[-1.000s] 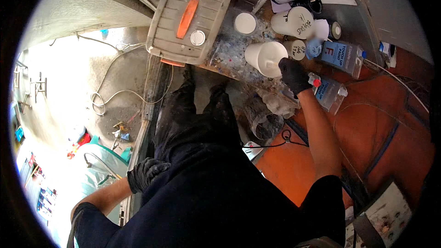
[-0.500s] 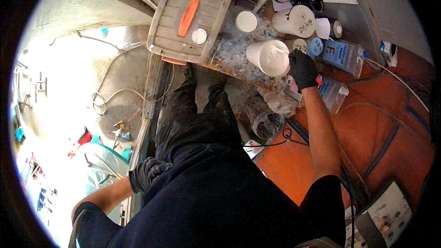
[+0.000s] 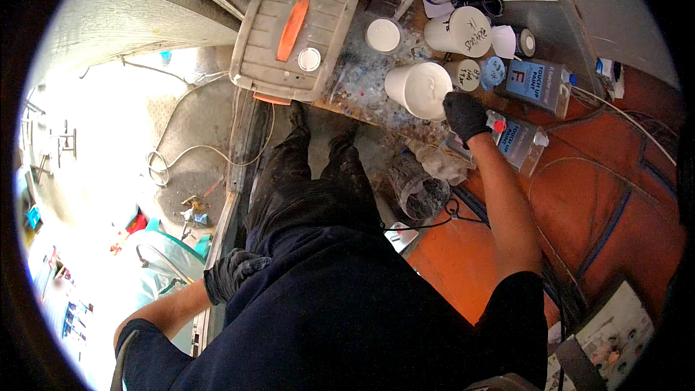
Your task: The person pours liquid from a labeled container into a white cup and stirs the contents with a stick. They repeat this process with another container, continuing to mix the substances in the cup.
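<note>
My right hand [image 3: 467,116], in a black glove, is closed at the right rim of a white tub [image 3: 402,88]. The tub is tilted in view and holds a white, paint-like liquid [image 3: 426,93]. A pale streak runs across the liquid toward my fingers; what they grip is hidden by the glove. Below my wrist lies a clear bottle with a blue label and red cap [image 3: 517,141]. My left hand [image 3: 237,275], also in a black glove, rests at my left hip with its fingers curled in, apart from any tool.
The tub stands on a paint-spattered bench [image 3: 355,94] beside a grey lidded box [image 3: 289,43] with an orange handle. Lidded tubs [image 3: 463,31], a round white lid [image 3: 383,35] and a blue-labelled container [image 3: 536,85] surround it. A cable [image 3: 192,143] lies on the floor at left.
My right hand has shifted slightly left and down along the tub's rim, and the pale streak in the liquid looks different. My left hand keeps its place at the hip.
</note>
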Demonstrator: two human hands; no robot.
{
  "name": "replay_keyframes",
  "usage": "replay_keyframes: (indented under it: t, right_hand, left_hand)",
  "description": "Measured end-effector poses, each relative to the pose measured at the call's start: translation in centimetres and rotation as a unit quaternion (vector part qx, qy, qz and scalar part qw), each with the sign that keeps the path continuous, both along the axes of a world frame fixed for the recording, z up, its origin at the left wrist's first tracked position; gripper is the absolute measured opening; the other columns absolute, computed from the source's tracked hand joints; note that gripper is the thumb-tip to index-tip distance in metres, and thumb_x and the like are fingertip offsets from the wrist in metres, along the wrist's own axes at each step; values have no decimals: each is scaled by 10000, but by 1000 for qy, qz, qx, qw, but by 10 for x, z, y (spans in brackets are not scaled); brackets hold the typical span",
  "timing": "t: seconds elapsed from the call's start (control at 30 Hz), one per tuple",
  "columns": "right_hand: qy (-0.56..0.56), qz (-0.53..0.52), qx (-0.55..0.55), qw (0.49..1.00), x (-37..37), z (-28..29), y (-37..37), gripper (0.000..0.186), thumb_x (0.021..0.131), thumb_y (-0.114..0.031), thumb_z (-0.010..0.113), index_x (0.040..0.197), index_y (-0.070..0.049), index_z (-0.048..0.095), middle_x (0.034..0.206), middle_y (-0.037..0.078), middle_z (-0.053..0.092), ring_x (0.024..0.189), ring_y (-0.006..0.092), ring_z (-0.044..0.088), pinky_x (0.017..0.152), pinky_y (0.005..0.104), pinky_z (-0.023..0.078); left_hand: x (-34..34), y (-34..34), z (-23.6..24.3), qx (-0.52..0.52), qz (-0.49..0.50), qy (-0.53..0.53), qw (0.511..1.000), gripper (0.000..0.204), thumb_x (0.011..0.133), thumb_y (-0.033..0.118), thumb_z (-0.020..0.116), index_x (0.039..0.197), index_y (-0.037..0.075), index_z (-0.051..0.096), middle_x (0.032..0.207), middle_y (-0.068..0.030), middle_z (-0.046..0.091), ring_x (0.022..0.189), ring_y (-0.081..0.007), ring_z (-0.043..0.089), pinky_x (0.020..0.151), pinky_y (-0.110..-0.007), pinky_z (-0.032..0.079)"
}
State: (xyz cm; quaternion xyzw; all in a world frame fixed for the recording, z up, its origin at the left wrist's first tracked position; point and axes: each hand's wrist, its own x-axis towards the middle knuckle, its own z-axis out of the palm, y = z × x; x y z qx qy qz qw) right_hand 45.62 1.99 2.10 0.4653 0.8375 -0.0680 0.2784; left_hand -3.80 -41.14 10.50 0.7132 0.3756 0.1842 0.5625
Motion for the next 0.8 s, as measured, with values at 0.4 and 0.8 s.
replay_keyframes:
  t: [0.4,0.8]
  right_hand:
    - [61,-41,-15,997,-4,-3,-4,285,911,-291,514,851,-49,651,854,190,663,801,397,642,715,498,499]
    - [99,-38,-26,994,-32,8,-7,271,904,-283,510,842,-53,641,851,208,652,810,410,637,703,493,500]
  left_hand:
    - [1,4,8,-22,20,-16,999,502,854,269,578,1306,66,497,1119,-137,599,929,-306,566,800,-430,447]
    - [-1,-10,-1,-22,2,-10,1000,479,858,254,569,1292,66,494,1132,-129,601,942,-299,570,811,-423,438]
